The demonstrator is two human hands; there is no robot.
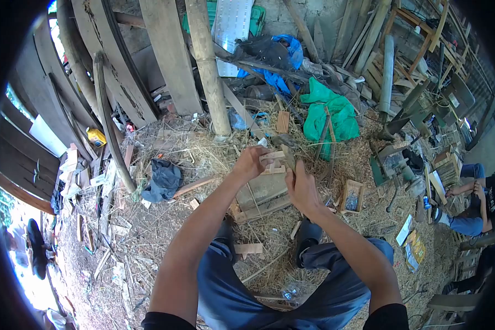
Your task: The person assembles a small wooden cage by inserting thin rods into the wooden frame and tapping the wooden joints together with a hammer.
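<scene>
My left hand (251, 163) is closed on a small pale wooden piece (271, 156), its fingers pinching one end. My right hand (304, 188) wraps around the handle of a hammer, whose dark head (284, 141) is just above the far end of the wood. Whether the hammer touches the wood I cannot tell. Below both hands, between my boots, lies a flat wooden block (265, 193) on the straw-strewn ground. To the right of my right hand is a small wooden box (361, 204) holding what look like nails.
A green sheet (327, 118) and blue tarp lie ahead, near an upright pole (205, 71). A dark cloth (164, 180) is on the left ground. Another person (473, 201) sits at the right, near machinery (396, 148). Wood scraps and shavings cover the floor.
</scene>
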